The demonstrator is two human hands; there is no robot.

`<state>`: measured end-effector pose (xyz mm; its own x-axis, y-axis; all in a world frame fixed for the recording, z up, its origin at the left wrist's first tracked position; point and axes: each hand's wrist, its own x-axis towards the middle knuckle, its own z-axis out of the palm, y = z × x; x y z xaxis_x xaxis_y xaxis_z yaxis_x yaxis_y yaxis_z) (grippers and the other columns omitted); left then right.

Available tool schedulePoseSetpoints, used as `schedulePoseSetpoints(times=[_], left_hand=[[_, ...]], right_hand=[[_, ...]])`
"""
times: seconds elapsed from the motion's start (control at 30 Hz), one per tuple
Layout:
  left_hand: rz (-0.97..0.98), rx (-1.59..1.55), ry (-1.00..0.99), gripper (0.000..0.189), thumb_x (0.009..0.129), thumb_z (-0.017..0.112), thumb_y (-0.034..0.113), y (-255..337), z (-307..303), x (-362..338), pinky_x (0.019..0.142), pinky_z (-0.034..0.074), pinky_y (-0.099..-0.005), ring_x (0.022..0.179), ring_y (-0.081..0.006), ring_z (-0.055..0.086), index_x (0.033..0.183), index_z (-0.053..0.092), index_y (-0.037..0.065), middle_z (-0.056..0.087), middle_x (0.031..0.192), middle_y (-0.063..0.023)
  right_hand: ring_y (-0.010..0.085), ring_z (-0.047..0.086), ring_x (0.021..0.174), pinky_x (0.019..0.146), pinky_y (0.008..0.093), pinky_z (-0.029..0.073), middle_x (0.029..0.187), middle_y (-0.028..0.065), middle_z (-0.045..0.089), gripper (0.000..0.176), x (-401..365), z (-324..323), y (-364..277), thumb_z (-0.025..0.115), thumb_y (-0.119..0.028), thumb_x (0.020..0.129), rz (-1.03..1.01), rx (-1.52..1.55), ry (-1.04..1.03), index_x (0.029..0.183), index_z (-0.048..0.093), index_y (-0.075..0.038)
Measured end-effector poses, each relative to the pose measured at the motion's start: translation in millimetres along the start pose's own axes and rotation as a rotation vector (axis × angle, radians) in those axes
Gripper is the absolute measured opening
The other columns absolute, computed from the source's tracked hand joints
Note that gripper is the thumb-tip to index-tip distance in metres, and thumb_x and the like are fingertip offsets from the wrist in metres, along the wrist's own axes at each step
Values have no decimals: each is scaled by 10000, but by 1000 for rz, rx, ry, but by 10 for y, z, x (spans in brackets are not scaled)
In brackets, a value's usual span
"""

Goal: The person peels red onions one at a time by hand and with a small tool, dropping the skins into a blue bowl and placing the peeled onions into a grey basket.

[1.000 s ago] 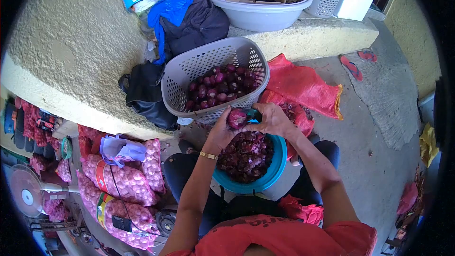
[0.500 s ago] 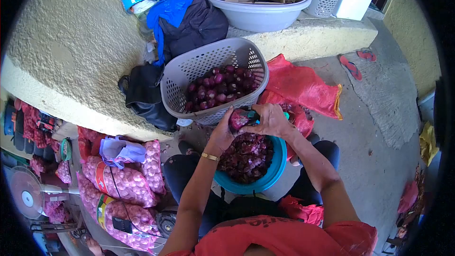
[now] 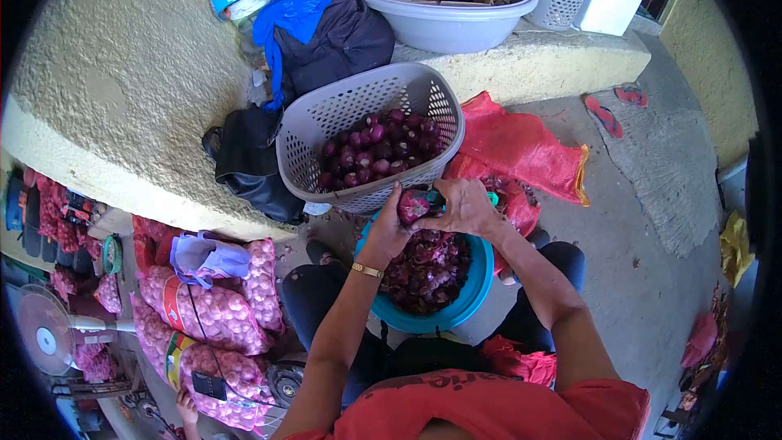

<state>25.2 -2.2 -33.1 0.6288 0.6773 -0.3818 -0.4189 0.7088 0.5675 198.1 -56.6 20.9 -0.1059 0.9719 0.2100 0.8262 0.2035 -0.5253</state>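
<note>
Person seated over a blue basin [image 3: 482, 281], peeling. The red onion [image 3: 413, 205] is held above the basin's far rim, just short of the grey basket [image 3: 326, 126]. Compared with a second ago, the onion's round face has turned away and sits slightly further right. The left hand [image 3: 385, 228] has raised its thumb along the onion's left side. Since half a second ago, the grip and position are almost unchanged. The left fingers are closed around the onion from below and from the left. The right hand [image 3: 466, 208] curls its fingers tightly over the onion's right side, so both hands grip it. Whether the right hand also holds a tool cannot be told.

Onion skins [image 3: 425, 265] fill the basin beneath the hands. Peeled onions [image 3: 379, 151] lie in the basket, whose near rim stands very close to the knuckles. A red mesh sack [image 3: 521, 147] touches the basket's right side, and a black bag [image 3: 244, 155] lies at its left. Open concrete floor [image 3: 652, 277] extends to the right.
</note>
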Motion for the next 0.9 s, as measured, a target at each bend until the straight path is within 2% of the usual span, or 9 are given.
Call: schedulePoseSetpoints(times=[0.1, 0.17, 0.3, 0.37, 0.7, 0.9], left_hand=[[1, -22, 22, 425, 996, 450, 439, -2, 22, 3, 622, 507, -261, 973, -151, 624, 1225, 535, 91, 638, 1122, -37], [2, -19, -29, 457, 989, 455, 461, 6, 1, 2, 737, 524, -289, 1023, -165, 618, 1236, 531, 84, 630, 1124, -46], [9, 10, -62, 455, 988, 455, 464, -11, -52, 19, 670, 507, -266, 1015, -153, 616, 1236, 529, 90, 632, 1122, -38], [13, 23, 5, 444, 992, 447, 461, 1, 14, -14, 636, 490, -257, 1009, -150, 618, 1231, 530, 97, 635, 1115, -36], [-3, 23, -59, 425, 1012, 420, 417, 27, -41, -3, 657, 535, -260, 974, -164, 640, 1223, 526, 64, 635, 1123, -64], [-63, 11, -88, 422, 1018, 412, 393, 55, -9, -18, 725, 571, -284, 1014, -180, 636, 1241, 510, 49, 628, 1135, -80]], right_hand=[[385, 654, 673, 604, 462, 515, 657, 182, 632, 631, -4, 16, 21, 808, -572, 594, -6, -14, 4, 772, 602, -3], [384, 655, 670, 602, 461, 516, 655, 179, 632, 632, 0, 31, 28, 805, -577, 595, -25, -10, 23, 767, 600, -4], [382, 658, 668, 606, 453, 523, 644, 179, 629, 631, 1, 18, 16, 803, -579, 598, -21, -33, 18, 765, 598, -5], [381, 659, 668, 606, 450, 526, 642, 180, 629, 635, 5, 19, 13, 799, -584, 599, -16, -40, 9, 765, 597, -5], [383, 665, 684, 608, 452, 539, 672, 190, 645, 679, 3, 46, 40, 779, -626, 596, -39, -71, 12, 818, 625, -3], [380, 668, 680, 611, 449, 543, 682, 194, 650, 712, 17, 3, -11, 746, -679, 595, -3, -110, -33, 799, 627, -7]])
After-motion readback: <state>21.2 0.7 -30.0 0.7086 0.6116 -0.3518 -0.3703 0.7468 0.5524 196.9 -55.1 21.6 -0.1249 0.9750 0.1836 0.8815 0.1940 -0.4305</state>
